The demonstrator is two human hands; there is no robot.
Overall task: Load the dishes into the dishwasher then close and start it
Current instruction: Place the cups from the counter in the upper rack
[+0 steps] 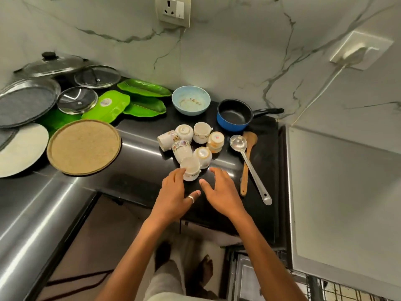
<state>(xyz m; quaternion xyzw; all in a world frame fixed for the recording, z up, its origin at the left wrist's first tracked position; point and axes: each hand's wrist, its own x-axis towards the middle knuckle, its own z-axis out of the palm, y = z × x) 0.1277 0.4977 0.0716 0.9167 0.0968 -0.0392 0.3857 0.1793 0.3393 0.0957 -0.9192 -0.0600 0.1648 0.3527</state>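
Note:
Several small white teacups (191, 144) lie clustered on the black countertop (138, 174), some tipped on their sides. The nearest cup (190, 168) stands closest to me. My left hand (173, 196), wearing a ring, has its fingertips touching that cup's left side, fingers apart. My right hand (221, 190) hovers open just right of the cup, not touching it. A pale blue bowl (191, 101) and a blue saucepan (235, 115) sit behind the cups. A steel ladle (249, 164) and a wooden spatula (247, 161) lie to the right. The dishwasher rack (325, 287) shows at bottom right.
Stacked at the left are a tan round plate (83, 146), a white plate (19, 151), green leaf-shaped plates (130, 101), glass lids (77, 99) and steel pans (26, 103). Marble walls with sockets close the corner. My feet stand on the floor below the counter edge.

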